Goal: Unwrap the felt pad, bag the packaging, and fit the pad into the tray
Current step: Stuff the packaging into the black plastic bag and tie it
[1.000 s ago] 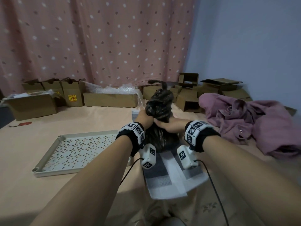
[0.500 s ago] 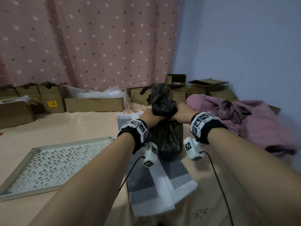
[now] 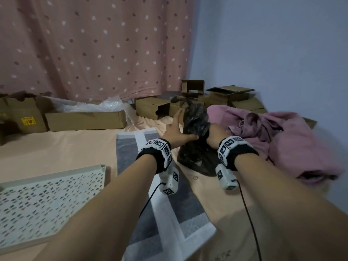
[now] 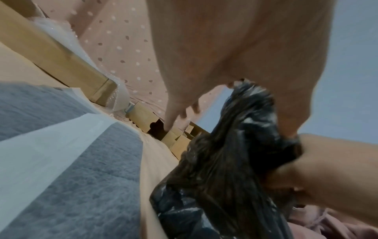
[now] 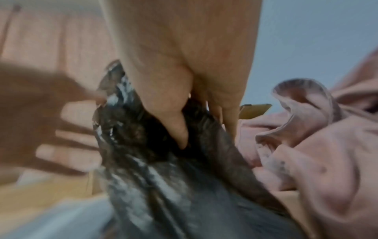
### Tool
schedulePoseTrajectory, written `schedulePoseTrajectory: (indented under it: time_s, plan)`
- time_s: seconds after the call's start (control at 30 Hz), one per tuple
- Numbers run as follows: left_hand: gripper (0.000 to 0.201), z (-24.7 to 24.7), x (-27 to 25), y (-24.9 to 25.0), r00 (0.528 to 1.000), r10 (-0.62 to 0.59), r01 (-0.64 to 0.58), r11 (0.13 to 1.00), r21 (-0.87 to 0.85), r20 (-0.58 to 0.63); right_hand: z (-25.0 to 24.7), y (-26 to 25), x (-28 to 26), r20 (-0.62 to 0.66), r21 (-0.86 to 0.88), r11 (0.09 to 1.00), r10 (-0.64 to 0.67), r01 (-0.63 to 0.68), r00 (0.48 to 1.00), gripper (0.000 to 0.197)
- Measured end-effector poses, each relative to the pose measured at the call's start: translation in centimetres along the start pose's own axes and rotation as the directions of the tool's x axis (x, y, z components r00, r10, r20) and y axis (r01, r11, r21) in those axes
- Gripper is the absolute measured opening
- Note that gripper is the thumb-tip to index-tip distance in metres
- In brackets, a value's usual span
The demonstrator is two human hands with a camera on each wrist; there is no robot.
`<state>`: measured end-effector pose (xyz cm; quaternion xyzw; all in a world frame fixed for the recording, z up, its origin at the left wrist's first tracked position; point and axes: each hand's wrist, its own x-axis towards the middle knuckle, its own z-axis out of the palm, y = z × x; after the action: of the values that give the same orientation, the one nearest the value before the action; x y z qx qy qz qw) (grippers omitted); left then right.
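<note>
The step in hand looks like closing off the black plastic bag (image 3: 195, 129) that should now hold the packaging, which cannot be seen through the dark film. The right hand (image 3: 211, 135) has its fingers curled tight round the gathered neck of the bag; the right wrist view shows the thumb (image 5: 175, 129) pressed into the bunched plastic. The left hand (image 3: 175, 129) is spread, fingers straight, palm against the bag's left side, holding nothing. The bag sits on the peach bed sheet (image 3: 56, 147) toward the far right of the bed, just beside the heaped pink cloth (image 3: 282, 138).

To do this well, I would keep the right hand's grip low on the neck so the contents stay trapped, and use the flat left hand to steady the body of the bag. Thin film slips and springs back open, so the gather needs 1 firm twist or knot before letting go.

The felt pad (image 3: 169, 213), grey with white bands, lies flat and unwrapped on the sheet at the near middle of the bed, partly under the left forearm. The perforated tray (image 3: 37, 204) rests at the near left, close beside the pad but apart from it, and has nothing in it. Fitting the pad is not yet done.
</note>
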<state>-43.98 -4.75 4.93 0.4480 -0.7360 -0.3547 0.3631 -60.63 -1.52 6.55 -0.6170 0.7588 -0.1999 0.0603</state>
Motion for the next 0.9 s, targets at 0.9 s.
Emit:
schedulePoseTrajectory:
  time_s: [0.9]
  plan:
    - [0.066,7.8,0.4,-2.5,0.880,-0.195,-0.223,0.635,0.740,0.432,5.7,1.5,0.5,0.262,-0.246,0.942,0.292,-0.229,0.920,0.069]
